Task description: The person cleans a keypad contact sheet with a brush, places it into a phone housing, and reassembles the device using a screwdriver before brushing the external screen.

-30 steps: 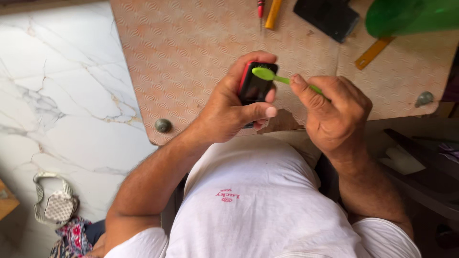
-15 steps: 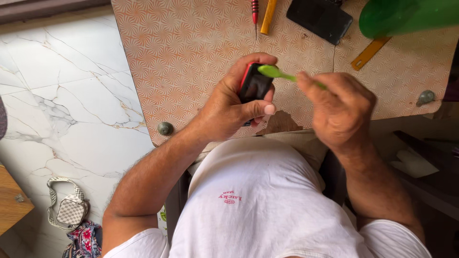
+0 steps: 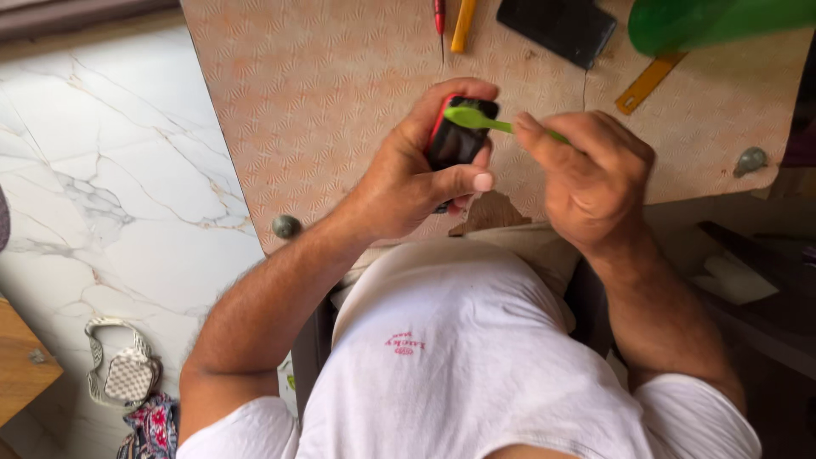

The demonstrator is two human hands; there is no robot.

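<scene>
Above table edge, left hand grips small black device; right hand presses green, perhaps plastic, tool.

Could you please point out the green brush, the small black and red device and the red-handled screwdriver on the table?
green brush point(image 3: 470, 117): head view, on its flat green head.
black and red device point(image 3: 453, 143): head view, on its black face.
red-handled screwdriver point(image 3: 439, 15): head view, on its red handle.

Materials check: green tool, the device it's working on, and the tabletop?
Green tool: looks like plastic, uniform bright colour, thin flat tip, held in the right hand. Device in the left hand: glossy black face with red edge, probably plastic or glass. Tabletop: likely patterned laminate, chipped at the near edge.
</scene>
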